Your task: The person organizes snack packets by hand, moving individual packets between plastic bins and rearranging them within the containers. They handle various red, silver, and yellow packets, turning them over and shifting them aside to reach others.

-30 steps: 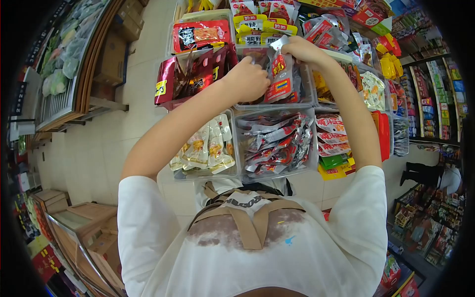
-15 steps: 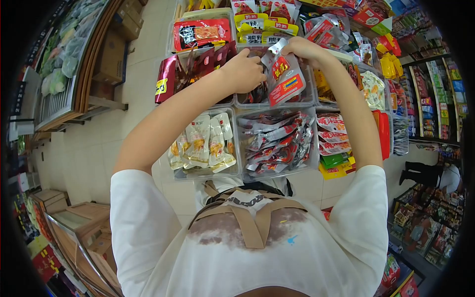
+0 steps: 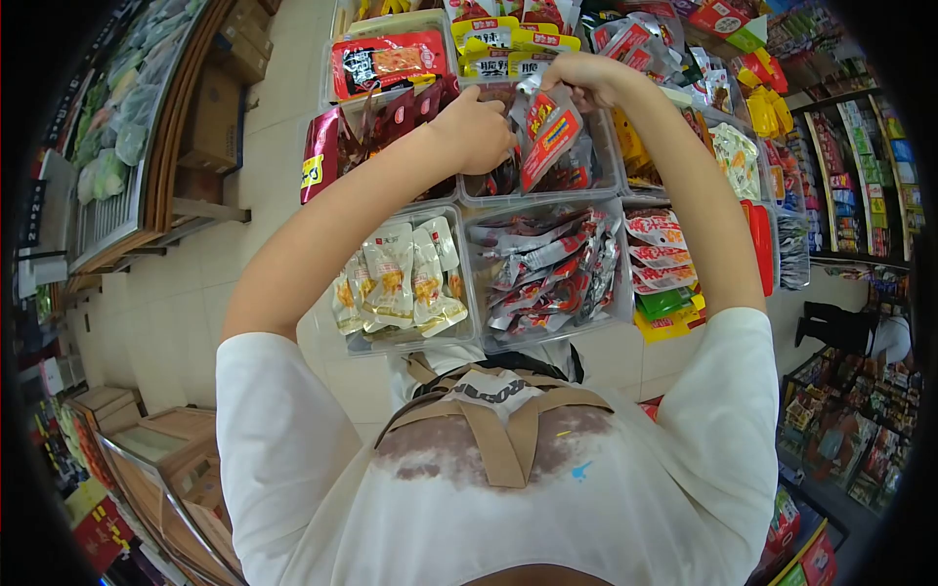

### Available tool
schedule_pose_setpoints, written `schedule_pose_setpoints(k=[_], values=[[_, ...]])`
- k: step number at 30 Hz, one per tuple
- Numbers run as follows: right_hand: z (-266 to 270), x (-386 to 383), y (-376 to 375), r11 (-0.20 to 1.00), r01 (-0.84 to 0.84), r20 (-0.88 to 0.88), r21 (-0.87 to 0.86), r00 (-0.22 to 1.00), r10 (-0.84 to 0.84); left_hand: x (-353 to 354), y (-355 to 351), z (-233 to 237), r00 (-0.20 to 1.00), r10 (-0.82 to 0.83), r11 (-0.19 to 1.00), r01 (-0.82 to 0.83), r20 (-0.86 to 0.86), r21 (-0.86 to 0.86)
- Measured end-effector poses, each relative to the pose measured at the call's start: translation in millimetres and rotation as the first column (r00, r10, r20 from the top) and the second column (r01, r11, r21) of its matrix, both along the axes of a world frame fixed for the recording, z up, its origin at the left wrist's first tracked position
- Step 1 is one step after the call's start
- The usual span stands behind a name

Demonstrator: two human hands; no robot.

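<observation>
My right hand [image 3: 583, 80] grips the top of a red and silver snack packet [image 3: 549, 134], which hangs tilted over a clear plastic bin [image 3: 547, 200]. My left hand [image 3: 476, 134] is at the left side of the same bin with its fingers curled; their tips reach down among packets, and what they hold, if anything, is hidden. Other dark and red packets [image 3: 578, 168] lie in this bin. Just left of it stand dark red packets [image 3: 335, 146]. Nearer my body are a bin of silver and red packets [image 3: 552, 273] and one of white-gold packets [image 3: 391, 273].
Yellow packets [image 3: 489, 34] and a red flat packet [image 3: 389, 64] lie in bins farther back. Wrapped vegetables [image 3: 127, 107] fill a rack at the left. Wooden crates [image 3: 181, 439] stand at the lower left. A person [image 3: 850, 332] is in the aisle at the right.
The packet in my right hand has moved slightly left and up, and now hangs more upright. My left hand has shifted slightly left. The view has moved a little.
</observation>
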State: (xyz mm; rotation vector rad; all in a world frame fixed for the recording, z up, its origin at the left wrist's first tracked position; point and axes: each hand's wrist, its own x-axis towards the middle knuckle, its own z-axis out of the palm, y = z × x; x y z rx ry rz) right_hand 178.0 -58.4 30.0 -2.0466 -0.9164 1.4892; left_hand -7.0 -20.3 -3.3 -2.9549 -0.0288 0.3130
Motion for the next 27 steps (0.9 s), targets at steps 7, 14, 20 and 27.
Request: schedule_pose_setpoints(k=[7,14,20,27], values=[[-21,-9,14,0.993,-0.051,0.036,-0.108,0.998,0.055,-1,2,-3,1.000,0.016,1.000,-0.016,0.003,0.009],[-44,-11,15,0.883,-0.406,0.687,0.236,0.712,0.144,3,4,-14,0.985,-0.032,0.999,0.031,0.170,0.009],[-62,-44,-7,0.931,-0.306,0.735,0.199,0.675,0.065,14,5,-24,0.973,-0.094,0.996,0.090,0.212,0.027],[-73,-62,-31,0.923,-0.272,0.755,0.272,0.656,-0.029,13,-12,-10,0.981,-0.019,0.998,0.032,0.194,-0.062]])
